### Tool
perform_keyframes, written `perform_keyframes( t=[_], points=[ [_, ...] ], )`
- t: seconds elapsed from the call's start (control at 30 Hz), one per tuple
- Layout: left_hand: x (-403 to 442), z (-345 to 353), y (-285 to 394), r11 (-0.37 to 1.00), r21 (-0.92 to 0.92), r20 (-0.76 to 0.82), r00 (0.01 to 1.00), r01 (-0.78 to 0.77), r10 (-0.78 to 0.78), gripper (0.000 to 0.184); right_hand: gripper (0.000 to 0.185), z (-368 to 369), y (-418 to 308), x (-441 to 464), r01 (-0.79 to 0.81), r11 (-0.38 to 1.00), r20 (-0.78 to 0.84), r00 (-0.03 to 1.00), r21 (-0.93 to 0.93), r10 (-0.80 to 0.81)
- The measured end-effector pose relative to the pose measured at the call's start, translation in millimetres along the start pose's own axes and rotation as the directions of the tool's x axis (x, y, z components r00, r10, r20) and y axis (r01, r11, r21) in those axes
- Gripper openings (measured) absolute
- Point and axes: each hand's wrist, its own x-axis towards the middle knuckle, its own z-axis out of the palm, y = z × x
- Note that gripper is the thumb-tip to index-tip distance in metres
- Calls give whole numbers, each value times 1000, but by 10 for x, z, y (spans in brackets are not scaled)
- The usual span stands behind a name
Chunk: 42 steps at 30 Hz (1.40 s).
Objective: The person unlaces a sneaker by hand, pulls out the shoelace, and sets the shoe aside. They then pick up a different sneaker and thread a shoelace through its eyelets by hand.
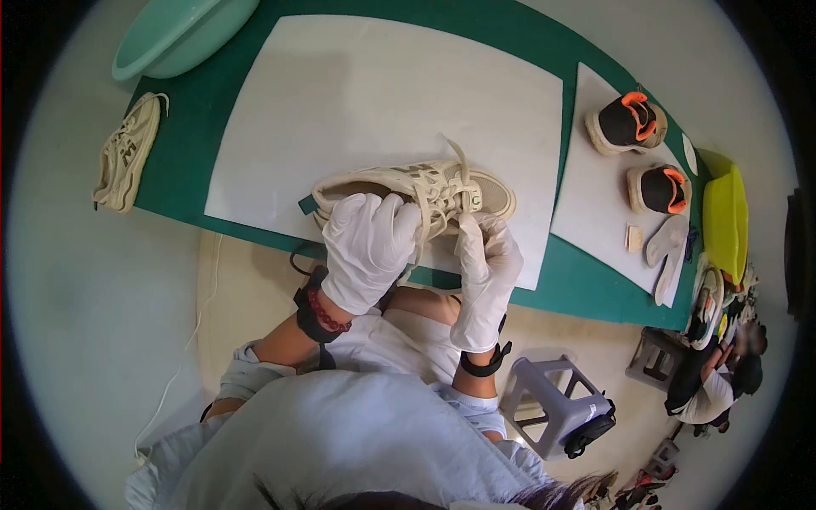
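Note:
A cream sneaker (408, 183) lies on its side along the front of the white board, toe to the right, its laces loose around the tongue. My left hand (370, 242), in a white glove, is closed on the shoe's near side by the collar. With bent fingers, my gloved right hand (490, 255) pinches at the lace area near the toe; the exact bit between the fingertips is too small to make out. One lace end stands up above the shoe, and another hangs between my hands.
The white board (297, 102) covers the green table (578, 285). A matching sneaker (127, 157) lies left, below a teal basin (183, 38). Right are black-orange shoes (629, 123), insoles (667, 251) and a yellow-green basin (725, 221). A grey stool (552, 399) stands below; another person (714, 391) sits far right.

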Motion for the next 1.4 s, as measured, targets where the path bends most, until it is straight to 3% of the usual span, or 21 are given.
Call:
perform_keyframes(
  t=[0.47,0.67,0.77,0.87,1.17,1.4],
  points=[
    [29,-41,18,1000,-16,22,1000,-1,1,15,17,-89,217,-27,216,940,48,976,-264,-210],
    [33,-52,11,999,-31,15,1000,-11,11,18,17,-65,43,-16,38,998,28,999,-41,-37],
    [52,-58,6,999,-27,-17,999,-35,34,14,17,13,31,10,36,995,-32,999,-97,-39],
    [50,-52,1,999,-10,-25,999,-42,42,13,17,-19,53,18,-1,999,12,1000,-45,1],
    [54,-50,6,999,-11,-30,999,-45,44,14,21,-33,168,36,67,997,23,998,-43,-66],
    [53,-61,16,1000,-18,-5,1000,-20,20,17,27,-86,240,56,186,971,38,983,-153,-182]
  ],
)
